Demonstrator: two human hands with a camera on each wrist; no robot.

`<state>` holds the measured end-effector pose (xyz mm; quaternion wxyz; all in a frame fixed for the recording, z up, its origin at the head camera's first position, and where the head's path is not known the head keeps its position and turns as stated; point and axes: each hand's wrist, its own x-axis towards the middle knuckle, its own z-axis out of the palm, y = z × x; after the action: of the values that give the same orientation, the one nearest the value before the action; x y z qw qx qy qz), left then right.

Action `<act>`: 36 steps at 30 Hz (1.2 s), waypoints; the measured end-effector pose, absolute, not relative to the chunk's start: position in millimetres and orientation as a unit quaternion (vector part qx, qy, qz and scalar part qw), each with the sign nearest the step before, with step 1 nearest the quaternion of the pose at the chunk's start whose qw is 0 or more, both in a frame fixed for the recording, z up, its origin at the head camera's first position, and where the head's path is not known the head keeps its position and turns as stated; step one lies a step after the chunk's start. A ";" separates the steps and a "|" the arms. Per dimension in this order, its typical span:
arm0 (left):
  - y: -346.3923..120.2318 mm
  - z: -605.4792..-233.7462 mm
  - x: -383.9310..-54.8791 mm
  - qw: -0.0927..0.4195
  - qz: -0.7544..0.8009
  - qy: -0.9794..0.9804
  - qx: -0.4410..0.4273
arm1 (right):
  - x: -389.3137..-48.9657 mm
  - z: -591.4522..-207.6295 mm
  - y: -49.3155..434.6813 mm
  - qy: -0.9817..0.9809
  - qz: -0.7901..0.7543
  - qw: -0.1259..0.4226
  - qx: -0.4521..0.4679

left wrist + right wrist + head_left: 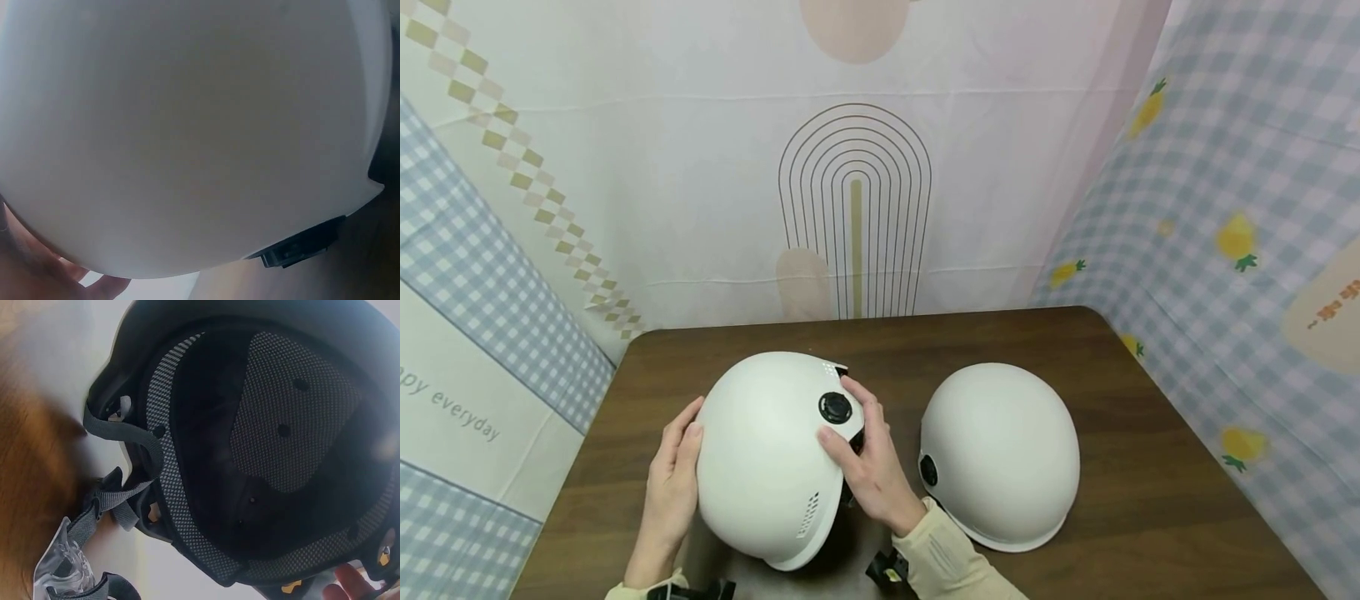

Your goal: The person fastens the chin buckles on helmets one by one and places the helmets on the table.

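Observation:
A white helmet (pixel 760 458) is tilted on its side, its opening turned to the right. Against its left side rests my left hand (pixel 672 479), fingers fairly straight along the shell. My right hand (pixel 874 467) grips the rim on the right, thumb on the outer shell beside a round black disc (pixel 835 408). In the right wrist view the dark padded lining (pixel 294 412) shows, with a grey chin strap (pixel 125 431) hanging out and a clear plastic piece (pixel 62 562) on it. The shell (pixel 194 137) fills most of the left wrist view.
A second white helmet (pixel 1003 454) sits to the right on the brown wooden table (pixel 1150 500), close to my right forearm. Behind the table hangs a white patterned cloth (pixel 715 192). A blue checked cloth (pixel 1247 150) hangs on the right.

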<state>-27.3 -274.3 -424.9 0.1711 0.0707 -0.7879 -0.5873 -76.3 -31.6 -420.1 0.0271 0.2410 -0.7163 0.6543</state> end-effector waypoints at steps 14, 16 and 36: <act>-274.0 -425.8 -26.9 0.163 -0.604 -0.775 0.087 | -76.6 -417.3 -32.6 -0.668 0.699 0.003 0.257; -274.1 -426.6 -26.2 0.164 -0.604 -0.775 0.090 | -76.8 -417.8 -32.3 -0.668 0.696 0.003 0.262; -276.7 -433.0 -18.4 0.143 -0.615 -0.768 0.105 | -76.3 -421.2 -29.4 -0.664 0.687 -0.033 0.293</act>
<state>-18.4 -276.7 -433.0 0.1425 0.1049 -0.7684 -0.6150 -76.3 -29.4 -421.2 -0.0335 0.2933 -0.6642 0.6868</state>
